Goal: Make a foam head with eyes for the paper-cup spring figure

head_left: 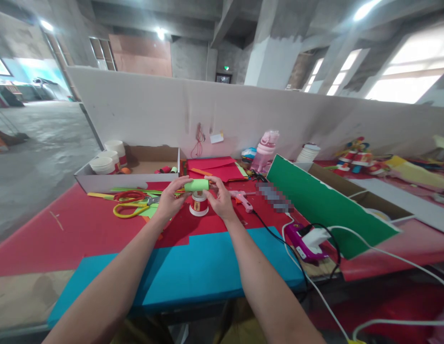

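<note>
A light green paper tube (196,185) lies sideways between my two hands, one end at each. My left hand (172,197) grips its left end with fingers closed on it, and my right hand (219,197) holds the right end. Just below the tube stands an upside-down paper cup (199,206), white with a red band; whether the tube touches it I cannot tell. To the right of my right hand lies a pink glue gun (243,199). Yellow-handled scissors (131,209) and red-handled scissors (129,195) rest left of my left hand on green paper strips.
A white box (127,177) holding paper cups and small rolls stands back left. Right are a green-sided box (325,205), a purple power strip (306,243) with trailing cables and a pink bottle (265,150). A blue sheet (193,267) covers the front edge.
</note>
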`<action>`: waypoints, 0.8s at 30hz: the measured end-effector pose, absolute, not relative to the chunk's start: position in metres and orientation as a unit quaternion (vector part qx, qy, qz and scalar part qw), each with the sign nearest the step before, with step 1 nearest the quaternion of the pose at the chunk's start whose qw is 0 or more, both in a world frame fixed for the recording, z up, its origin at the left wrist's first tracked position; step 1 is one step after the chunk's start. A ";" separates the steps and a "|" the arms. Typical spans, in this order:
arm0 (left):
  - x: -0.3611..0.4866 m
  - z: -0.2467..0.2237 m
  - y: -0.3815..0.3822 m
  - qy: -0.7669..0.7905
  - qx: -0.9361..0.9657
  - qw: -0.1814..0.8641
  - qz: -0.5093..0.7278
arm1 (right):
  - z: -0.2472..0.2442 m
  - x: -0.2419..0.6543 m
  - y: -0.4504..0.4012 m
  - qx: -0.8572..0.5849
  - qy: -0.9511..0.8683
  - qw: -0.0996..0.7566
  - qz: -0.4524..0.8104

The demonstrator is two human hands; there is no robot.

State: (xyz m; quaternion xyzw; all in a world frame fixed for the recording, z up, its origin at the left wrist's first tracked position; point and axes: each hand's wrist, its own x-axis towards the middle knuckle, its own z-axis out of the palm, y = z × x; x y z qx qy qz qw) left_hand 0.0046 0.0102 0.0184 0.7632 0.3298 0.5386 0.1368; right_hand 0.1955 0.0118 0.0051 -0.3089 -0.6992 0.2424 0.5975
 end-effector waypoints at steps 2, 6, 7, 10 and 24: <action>0.005 0.017 0.011 0.330 0.762 0.135 0.540 | 0.005 0.195 0.012 -0.306 -0.701 0.597 0.240; 0.004 0.013 0.015 0.327 0.758 0.136 0.548 | 0.009 0.195 0.010 -0.298 -0.711 0.596 0.223; 0.004 0.012 0.015 0.326 0.758 0.138 0.548 | 0.010 0.196 0.009 -0.300 -0.715 0.595 0.214; 0.003 0.012 0.016 0.323 0.760 0.139 0.547 | 0.012 0.197 0.006 -0.310 -0.720 0.589 0.195; 0.005 0.015 0.013 0.335 0.766 0.117 0.537 | 0.003 0.195 0.014 -0.301 -0.696 0.607 0.240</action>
